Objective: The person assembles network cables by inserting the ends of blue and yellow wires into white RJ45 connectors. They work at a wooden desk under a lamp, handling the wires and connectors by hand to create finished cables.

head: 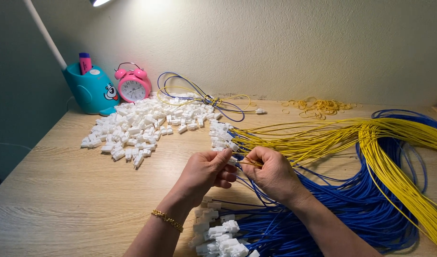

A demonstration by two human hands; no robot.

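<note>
My left hand (pixel 206 172) pinches a small white plastic connector (pixel 232 160) at mid-table. My right hand (pixel 271 172) holds the bare end of a yellow wire (pixel 250 163) right against that connector. A big bundle of yellow wires (pixel 370 138) runs off to the right, with finished white connectors (pixel 220 135) on its near ends. Blue wires (pixel 366 200) lie under and below my right hand, their ends fitted with white connectors (pixel 220 235) at the bottom.
A heap of loose white connectors (pixel 137 126) lies on the wooden table (pixel 52 190) at the left. Behind it stand a teal lamp base (pixel 92 90) and a pink alarm clock (pixel 132 85). A small blue-and-yellow wire loop (pixel 204 97) and yellow rubber bands (pixel 318 107) lie by the wall.
</note>
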